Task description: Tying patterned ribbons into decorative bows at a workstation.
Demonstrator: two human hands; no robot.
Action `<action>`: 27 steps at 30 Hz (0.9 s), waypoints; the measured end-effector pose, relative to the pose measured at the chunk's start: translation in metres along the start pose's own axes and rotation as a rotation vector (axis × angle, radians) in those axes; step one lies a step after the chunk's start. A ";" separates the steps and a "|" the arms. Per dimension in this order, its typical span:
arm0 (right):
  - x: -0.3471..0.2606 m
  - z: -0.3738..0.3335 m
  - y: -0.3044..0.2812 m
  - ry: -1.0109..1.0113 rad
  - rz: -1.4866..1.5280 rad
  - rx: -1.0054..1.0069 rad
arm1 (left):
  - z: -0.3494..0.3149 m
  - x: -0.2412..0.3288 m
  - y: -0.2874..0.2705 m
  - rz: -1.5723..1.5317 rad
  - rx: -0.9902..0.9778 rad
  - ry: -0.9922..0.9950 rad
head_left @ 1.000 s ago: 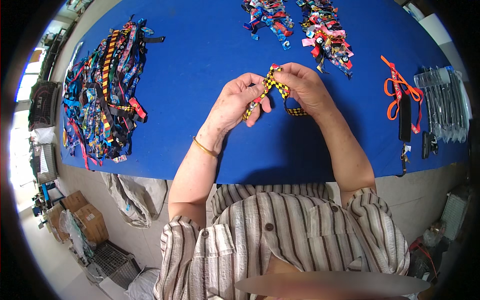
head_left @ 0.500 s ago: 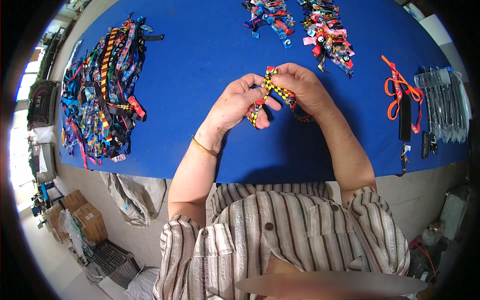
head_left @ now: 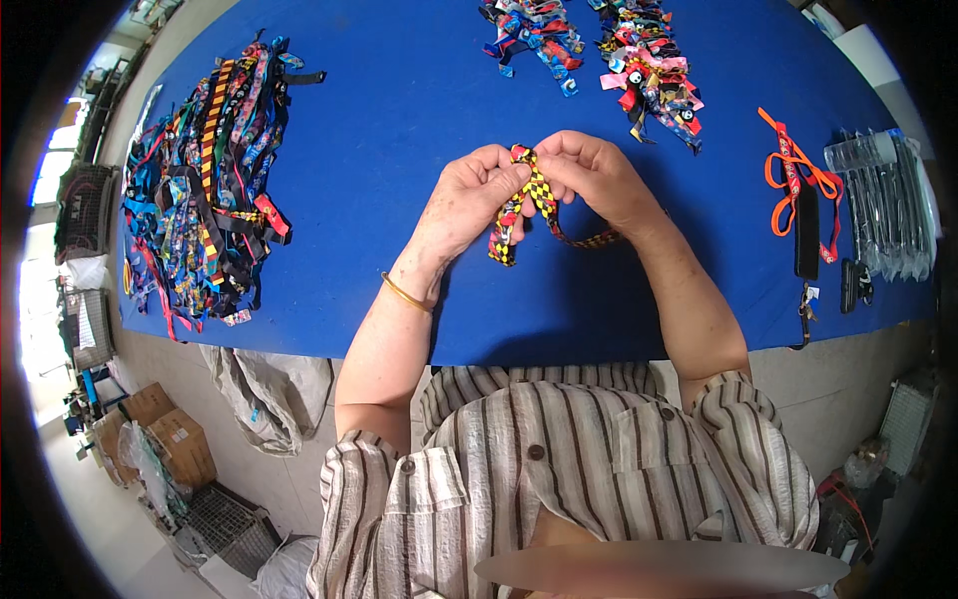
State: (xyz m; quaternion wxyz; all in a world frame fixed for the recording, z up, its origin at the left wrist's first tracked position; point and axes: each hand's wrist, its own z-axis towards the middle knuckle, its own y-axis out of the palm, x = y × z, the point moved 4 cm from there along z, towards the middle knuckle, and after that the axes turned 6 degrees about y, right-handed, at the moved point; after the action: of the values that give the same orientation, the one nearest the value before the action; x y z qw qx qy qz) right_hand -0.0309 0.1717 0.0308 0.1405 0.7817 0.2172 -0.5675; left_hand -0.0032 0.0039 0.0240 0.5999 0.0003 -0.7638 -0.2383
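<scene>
Above the middle of the blue table, a yellow, black and red checked fabric strap (head_left: 542, 196) is folded over between my hands. My left hand (head_left: 467, 198) is closed, its thumb and fingers pinching the strap near the top of the fold. Close beside it, my right hand (head_left: 597, 180) is also closed, with bent fingertips gripping the strap's upper right part. One end hangs below the left fingers. Another length runs to the right under my right wrist, where it is partly hidden.
A big pile of patterned straps (head_left: 215, 190) lies at left on the blue table (head_left: 379, 110). Two rows of knotted, colourful strap bundles (head_left: 654, 80) lie at the far side. At right are an orange and red strap (head_left: 788, 170) and clear-wrapped dark items (head_left: 883, 205).
Both hands have shifted slightly, and the left fingers that were spread below the strap are now more curled. The strap's folded top has turned, and its right-hand length hangs lower.
</scene>
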 end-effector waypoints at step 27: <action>-0.008 -0.007 0.013 -0.128 -0.192 0.080 | 0.008 0.011 -0.030 -0.386 0.122 0.233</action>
State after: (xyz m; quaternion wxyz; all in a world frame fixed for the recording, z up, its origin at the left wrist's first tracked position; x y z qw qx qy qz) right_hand -0.0209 0.1623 0.0399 0.0678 0.7246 0.2587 -0.6352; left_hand -0.0221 -0.0235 0.0217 0.6264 0.2101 -0.6880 -0.3001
